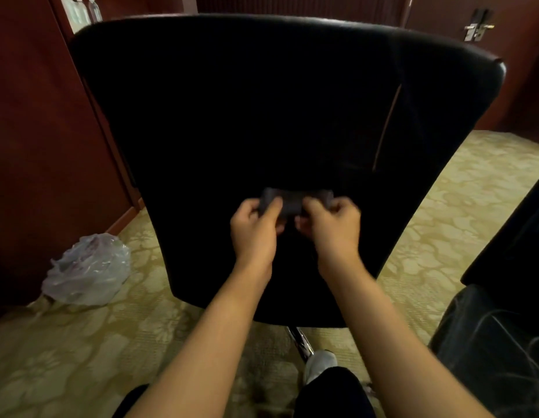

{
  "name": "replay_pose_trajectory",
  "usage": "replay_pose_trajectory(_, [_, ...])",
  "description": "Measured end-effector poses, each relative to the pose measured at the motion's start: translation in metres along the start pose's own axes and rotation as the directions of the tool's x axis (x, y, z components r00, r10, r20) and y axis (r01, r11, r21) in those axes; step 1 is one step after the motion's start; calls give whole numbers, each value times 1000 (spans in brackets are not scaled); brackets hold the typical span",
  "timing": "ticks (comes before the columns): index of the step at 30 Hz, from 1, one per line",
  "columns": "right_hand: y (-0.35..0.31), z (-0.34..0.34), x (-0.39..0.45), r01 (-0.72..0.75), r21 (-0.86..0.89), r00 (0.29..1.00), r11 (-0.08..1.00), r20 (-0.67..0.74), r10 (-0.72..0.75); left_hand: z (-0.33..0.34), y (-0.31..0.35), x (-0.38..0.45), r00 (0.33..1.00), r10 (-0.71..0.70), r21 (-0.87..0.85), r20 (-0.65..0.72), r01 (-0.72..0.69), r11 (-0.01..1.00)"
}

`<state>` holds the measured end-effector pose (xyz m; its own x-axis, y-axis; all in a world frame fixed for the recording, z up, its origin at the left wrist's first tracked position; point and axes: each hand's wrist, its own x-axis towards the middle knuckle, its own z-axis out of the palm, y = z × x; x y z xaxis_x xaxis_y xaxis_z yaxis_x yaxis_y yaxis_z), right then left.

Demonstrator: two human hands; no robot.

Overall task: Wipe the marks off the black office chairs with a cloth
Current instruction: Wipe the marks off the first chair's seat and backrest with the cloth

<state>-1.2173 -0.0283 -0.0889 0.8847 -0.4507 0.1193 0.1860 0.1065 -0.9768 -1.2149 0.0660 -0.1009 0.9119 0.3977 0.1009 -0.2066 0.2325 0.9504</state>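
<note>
Two hands [295,227] gripping cloth [292,200], chair back [262,116] lower edge

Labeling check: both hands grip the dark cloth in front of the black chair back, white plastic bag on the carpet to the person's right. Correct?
Not quite. The head view shows the plastic bag on the person's left, not right. Both the left hand and right hand do grip the dark cloth before the chair back.

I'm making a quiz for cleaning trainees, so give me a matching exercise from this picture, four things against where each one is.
Things:
1. cloth
2. plastic bag
3. water bottles
4. door handle

Places:
A. top right, on the door
B. held by the left hand and right hand
C. top left
D. on the carpet, left of the chair

Pairs: 1-B, 2-D, 3-C, 4-A
</note>
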Motion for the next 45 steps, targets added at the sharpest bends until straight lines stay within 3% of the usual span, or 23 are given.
replay_pose_trajectory(4, [-52,2,6,193,46,981,980,7,-193,15,48,1,987,153,-13,53,-153,988])
replay_pose_trajectory(8, [-23,-4,3,229,-83,971,970,-57,-234,9,21,1,974,219,63,50,-222,973])
replay_pose_trajectory(13, [34,-13,-5,189,-223,974,956,-81,-212,-5,-39,-10,995,100,-16,22,-99,995])
replay_pose_trajectory(19, [86,-19,-15,164,-311,974,936,-101,-204,-22,-91,-13,998,43,46,34,-45,998])
replay_pose_trajectory(21, [100,-20,-17,98,-322,985,942,-106,-139,-27,-105,-16,999,-12,89,42,8,996])
replay_pose_trajectory(23, [118,-22,-18,-35,-333,993,942,-121,-6,-33,-122,-17,986,-162,104,35,158,982])
replay_pose_trajectory(26, [145,-31,-18,-278,-344,959,897,-150,240,-44,-139,-22,893,-450,109,10,446,888])
replay_pose_trajectory(28, [149,-38,-21,-358,-321,933,877,-157,324,-47,-140,-28,874,-487,142,17,480,866])
replay_pose_trajectory(31, [120,-35,-19,-272,-228,959,935,-141,245,-35,-111,-28,927,-373,115,33,367,923])
replay_pose_trajectory(35, [31,-25,0,105,-133,982,986,-146,-124,5,-33,-19,991,-98,-54,94,103,993])
replay_pose_trajectory(38, [-21,-29,12,251,-40,957,967,-142,-254,30,9,-18,984,114,-22,134,-112,993])
replay_pose_trajectory(42, [-5,-42,16,211,-137,959,968,-161,-231,38,-8,-23,981,165,82,103,-174,981])
replay_pose_trajectory(45, [50,-56,16,67,-155,977,986,-190,-96,31,-62,-31,996,-13,82,88,6,997])
